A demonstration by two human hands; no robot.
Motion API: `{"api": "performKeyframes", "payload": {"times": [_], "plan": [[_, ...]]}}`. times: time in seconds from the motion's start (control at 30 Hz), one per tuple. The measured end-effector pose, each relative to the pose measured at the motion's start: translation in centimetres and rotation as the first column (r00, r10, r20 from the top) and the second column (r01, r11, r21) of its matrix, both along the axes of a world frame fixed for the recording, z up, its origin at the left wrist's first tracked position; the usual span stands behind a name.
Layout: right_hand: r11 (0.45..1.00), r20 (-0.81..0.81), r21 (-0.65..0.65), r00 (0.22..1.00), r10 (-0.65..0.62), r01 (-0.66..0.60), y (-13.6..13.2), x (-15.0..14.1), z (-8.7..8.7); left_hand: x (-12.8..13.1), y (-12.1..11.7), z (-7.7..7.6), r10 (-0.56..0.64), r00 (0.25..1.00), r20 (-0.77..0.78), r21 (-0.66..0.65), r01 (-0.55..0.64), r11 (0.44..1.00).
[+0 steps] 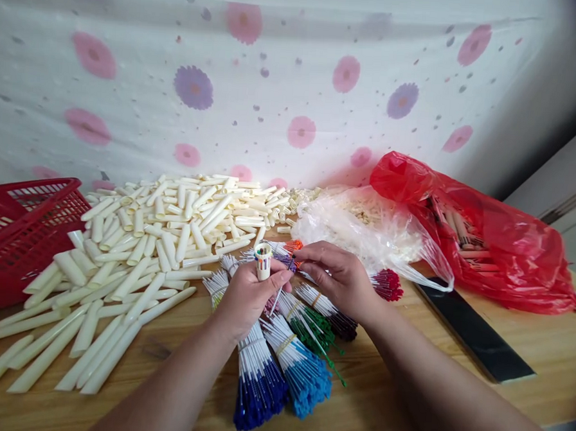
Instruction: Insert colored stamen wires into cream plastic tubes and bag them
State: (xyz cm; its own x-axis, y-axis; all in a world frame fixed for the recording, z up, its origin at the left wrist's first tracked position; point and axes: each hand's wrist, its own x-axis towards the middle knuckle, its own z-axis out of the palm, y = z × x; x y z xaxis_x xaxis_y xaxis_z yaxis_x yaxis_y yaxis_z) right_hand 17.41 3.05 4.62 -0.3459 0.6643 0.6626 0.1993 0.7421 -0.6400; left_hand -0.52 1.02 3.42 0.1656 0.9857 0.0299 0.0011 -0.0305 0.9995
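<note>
My left hand (245, 297) is closed around a cream multicolour pen barrel (263, 265), held upright. Small coloured pieces show in its open top and in the slots around its side. Close beside it, my right hand (340, 279) has its thumb and fingers pinched together by some purple-tipped refills (291, 263); what lies between the fingertips is too small to make out. Below the hands lie banded bundles of white refills with dark blue tips (262, 394), light blue tips (305, 383) and green tips (313, 329). Dark-tipped (338, 318) and crimson-tipped bundles (387, 285) lie to the right.
A large heap of cream pen tubes (171, 229) covers the left and back. A red plastic basket (26, 240) stands at far left. To the right are a clear plastic bag (365, 226), a red bag (518, 253) of parts and a dark flat strip (475, 331).
</note>
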Motion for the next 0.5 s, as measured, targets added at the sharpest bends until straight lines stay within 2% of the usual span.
{"api": "performKeyframes", "payload": {"times": [0.1, 0.2, 0.33, 0.5], "plan": [[0.997, -0.078, -0.078, 0.997, 0.009, -0.015, -0.1, 0.2, 0.1, 0.0, 0.0, -0.2, -0.055, 0.997, 0.050, 0.009, 0.055, 0.998], [0.979, -0.158, -0.144, 0.980, 0.122, -0.145, -0.1, 0.4, 0.1, -0.1, -0.1, 0.0, -0.157, 0.981, 0.113, 0.033, 0.154, 0.988], [0.933, -0.178, -0.131, 0.934, 0.311, -0.335, -0.4, 0.7, 0.4, -0.1, -0.4, 0.1, -0.314, 0.925, 0.215, 0.019, 0.318, 0.948], [0.909, -0.171, -0.130, 0.912, 0.372, -0.395, -1.0, 0.6, 1.2, -0.2, -0.5, -0.1, -0.421, 0.865, 0.274, 0.016, 0.433, 0.901]]}}
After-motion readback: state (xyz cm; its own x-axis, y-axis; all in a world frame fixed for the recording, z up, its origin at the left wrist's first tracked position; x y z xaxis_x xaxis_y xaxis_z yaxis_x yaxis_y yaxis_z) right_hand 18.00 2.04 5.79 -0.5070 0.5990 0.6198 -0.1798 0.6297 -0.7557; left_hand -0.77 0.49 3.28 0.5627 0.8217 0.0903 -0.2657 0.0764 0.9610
